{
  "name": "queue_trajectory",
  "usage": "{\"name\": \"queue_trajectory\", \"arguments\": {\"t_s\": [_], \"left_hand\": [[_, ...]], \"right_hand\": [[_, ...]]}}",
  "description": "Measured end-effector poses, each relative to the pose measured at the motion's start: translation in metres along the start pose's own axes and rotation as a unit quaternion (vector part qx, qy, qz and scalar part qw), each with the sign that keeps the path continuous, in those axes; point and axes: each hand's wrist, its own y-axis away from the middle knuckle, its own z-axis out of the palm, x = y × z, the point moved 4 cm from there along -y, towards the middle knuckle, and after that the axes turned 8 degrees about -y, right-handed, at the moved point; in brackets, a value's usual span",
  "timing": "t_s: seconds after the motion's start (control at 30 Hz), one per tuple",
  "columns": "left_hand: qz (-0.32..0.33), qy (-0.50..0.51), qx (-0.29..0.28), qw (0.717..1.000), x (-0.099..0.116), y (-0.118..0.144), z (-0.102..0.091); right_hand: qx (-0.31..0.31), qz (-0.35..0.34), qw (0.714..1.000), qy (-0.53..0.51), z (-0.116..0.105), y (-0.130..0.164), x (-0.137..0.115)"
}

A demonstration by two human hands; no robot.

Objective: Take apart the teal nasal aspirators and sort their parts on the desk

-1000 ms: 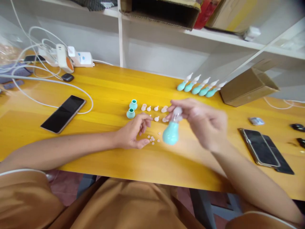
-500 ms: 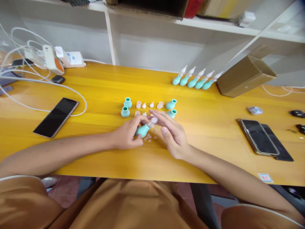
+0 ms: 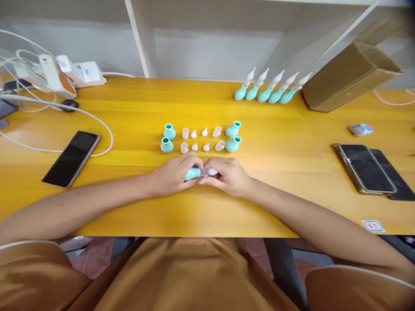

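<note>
Pinching a teal bulb [image 3: 192, 174] in the left grip [image 3: 173, 175] and its white nozzle [image 3: 212, 172] in the right grip [image 3: 232, 176], held sideways over the near tabletop [image 3: 181, 216]. Facing, just beyond, two rows of pale cups [image 3: 185, 133] and tips [image 3: 204, 132] between two pairs of open-mouthed bulbs [image 3: 166, 147], and, farther back, five nozzle-fitted bulbs [image 3: 265, 95] lined up beside a cardboard box [image 3: 348, 80].

A: Bench [image 3: 136, 220] layout was?
B: Two rows: bulb pairs [image 3: 167, 146] sat at ends, cups [image 3: 185, 133] inside, nozzles [image 3: 193, 134] mid. One unit [image 3: 193, 174] was in front, between left hand [image 3: 173, 175] and right hand [image 3: 232, 176].
A: Behind?
B: Five more units [image 3: 241, 93] sat back right, beside a carton [image 3: 348, 77]. Phones [image 3: 71, 160] lay far left and right.
</note>
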Motion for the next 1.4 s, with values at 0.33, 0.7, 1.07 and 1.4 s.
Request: {"name": "queue_trajectory", "arguments": {"t_s": [0.33,0.7,1.07,1.4], "left_hand": [[0.009,-0.042,-0.013,0.999,-0.002,0.001,0.0],[0.002,-0.09,-0.019,0.996,-0.002,0.001,0.003],[-0.012,-0.095,-0.029,0.995,-0.001,0.001,0.002],[-0.012,-0.081,-0.014,0.997,-0.001,-0.001,0.0]], "right_hand": [[-0.009,0.001,1.0,0.002,0.003,-0.001,0.004],[-0.022,0.016,1.0,0.005,0.002,-0.001,0.005],[-0.025,0.027,0.999,0.012,0.006,0.002,0.014],[-0.041,0.05,0.998,0.025,-0.003,0.001,0.007]]}}
